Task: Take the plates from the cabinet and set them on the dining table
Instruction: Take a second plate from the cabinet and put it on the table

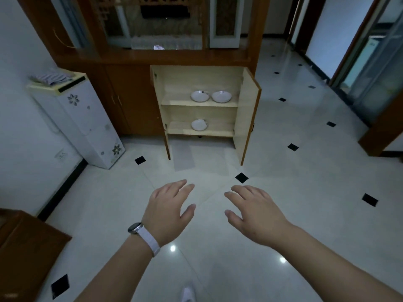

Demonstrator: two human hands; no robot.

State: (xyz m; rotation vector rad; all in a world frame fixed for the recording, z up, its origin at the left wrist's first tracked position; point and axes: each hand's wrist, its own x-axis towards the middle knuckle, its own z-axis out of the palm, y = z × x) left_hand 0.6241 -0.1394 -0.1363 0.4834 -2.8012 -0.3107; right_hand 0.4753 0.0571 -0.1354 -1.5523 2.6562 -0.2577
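A low wooden cabinet [174, 83] stands ahead with both doors swung open. On its upper shelf sit two white plates side by side, the left plate [200, 96] and the right plate [221, 96]. A third white plate [199, 124] lies on the lower shelf. My left hand [168, 211], with a white watch on the wrist, and my right hand [254, 212] are stretched forward over the floor, palms down, fingers apart, holding nothing. Both hands are well short of the cabinet.
A white floral water dispenser [87, 120] stands left of the cabinet against the wall. A brown wooden piece of furniture [24, 253] juts in at the lower left. The open doors [246, 118] stick out over the glossy tiled floor. A doorway opens at the right.
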